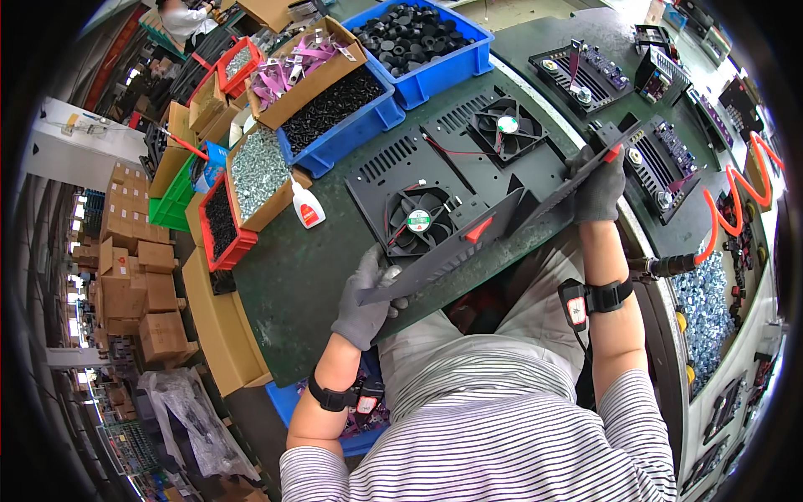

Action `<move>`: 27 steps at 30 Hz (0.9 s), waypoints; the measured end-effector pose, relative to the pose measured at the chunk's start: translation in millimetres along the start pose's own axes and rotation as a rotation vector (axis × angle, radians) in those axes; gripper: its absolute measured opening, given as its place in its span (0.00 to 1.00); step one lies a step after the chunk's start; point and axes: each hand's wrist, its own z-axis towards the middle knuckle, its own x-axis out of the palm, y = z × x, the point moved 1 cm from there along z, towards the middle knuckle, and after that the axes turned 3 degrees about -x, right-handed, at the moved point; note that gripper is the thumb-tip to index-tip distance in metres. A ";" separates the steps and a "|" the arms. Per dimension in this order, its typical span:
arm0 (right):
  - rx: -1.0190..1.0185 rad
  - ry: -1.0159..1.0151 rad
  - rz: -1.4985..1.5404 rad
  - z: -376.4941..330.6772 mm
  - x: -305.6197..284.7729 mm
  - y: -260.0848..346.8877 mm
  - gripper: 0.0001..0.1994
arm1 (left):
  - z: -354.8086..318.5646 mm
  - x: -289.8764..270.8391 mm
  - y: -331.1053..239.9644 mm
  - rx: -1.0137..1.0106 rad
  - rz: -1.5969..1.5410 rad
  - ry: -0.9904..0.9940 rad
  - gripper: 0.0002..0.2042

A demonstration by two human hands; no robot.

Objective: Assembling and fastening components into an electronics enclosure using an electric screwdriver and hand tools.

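The work seems to be partway: two fans, the near one (418, 221) and the far one (508, 125), sit in the black case (452, 171) on the green table (284, 284). Their wires look still unconnected. The left hand (364, 303), half closed, grips the case's near left corner; the right hand (600, 191), curled, holds its right end.

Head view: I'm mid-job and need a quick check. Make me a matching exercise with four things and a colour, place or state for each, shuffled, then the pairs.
1. Bottle
2. Hose
3. Left hand
4. Fans

A. Coiled, orange-red
B. Black, round labels in their centres
C. White, with red on its front
D. Gripping the chassis near its left end

Pairs: 1-C; 2-A; 3-D; 4-B
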 end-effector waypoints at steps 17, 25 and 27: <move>-0.258 0.160 -0.235 -51.9 -46.4 30.0 0.12 | 70.2 -108.1 -118.0 0.562 0.963 -0.498 0.17; 0.619 0.265 0.510 -91.1 -117.9 38.6 0.23 | 176.3 -118.9 -162.6 0.179 1.035 -0.251 0.28; 0.480 0.637 0.392 -105.8 -143.9 53.3 0.28 | 189.3 -117.3 -165.5 0.110 1.061 -0.208 0.29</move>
